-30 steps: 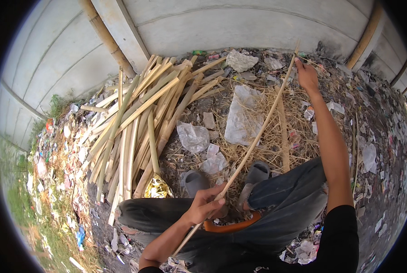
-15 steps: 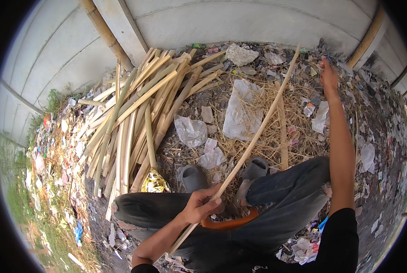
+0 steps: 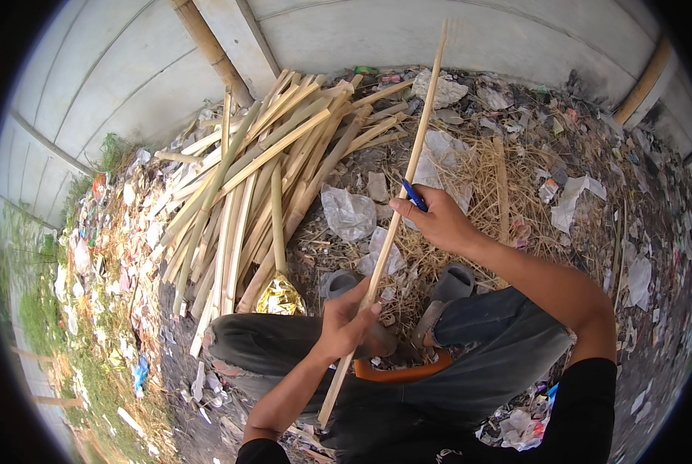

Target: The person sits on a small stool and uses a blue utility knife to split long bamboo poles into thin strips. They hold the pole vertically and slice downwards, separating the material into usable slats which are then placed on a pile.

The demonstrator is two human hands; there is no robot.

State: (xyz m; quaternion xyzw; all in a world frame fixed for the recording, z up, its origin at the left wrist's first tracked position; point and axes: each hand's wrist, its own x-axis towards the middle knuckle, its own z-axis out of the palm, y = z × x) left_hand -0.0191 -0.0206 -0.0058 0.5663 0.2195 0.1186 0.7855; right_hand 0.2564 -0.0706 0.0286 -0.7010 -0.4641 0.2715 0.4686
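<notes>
A long, pale bamboo strip [image 3: 392,224] slants up from my lap toward the wall. My left hand [image 3: 344,323] is closed around its lower part, above the near end. Farther up, my right hand [image 3: 435,220] grips a slim blue tool [image 3: 415,195], perhaps a knife or a pen, right against the strip. The palm hides much of this tool, so I cannot tell its kind. Below my left hand, between my legs, an orange curved piece [image 3: 404,370] shows in part.
A heap of split bamboo strips [image 3: 245,185] lies to the left, beside a gold foil wrapper [image 3: 281,297]. Dry straw [image 3: 481,182], clear plastic [image 3: 348,213] and a pale rock [image 3: 442,90] lie ahead. A grey wall [image 3: 470,39] stands behind. My feet wear grey clogs [image 3: 454,283].
My right hand has come in from the far right to the strip, with the blue tool now showing. The strip has tilted more upright and its top has swung left.
</notes>
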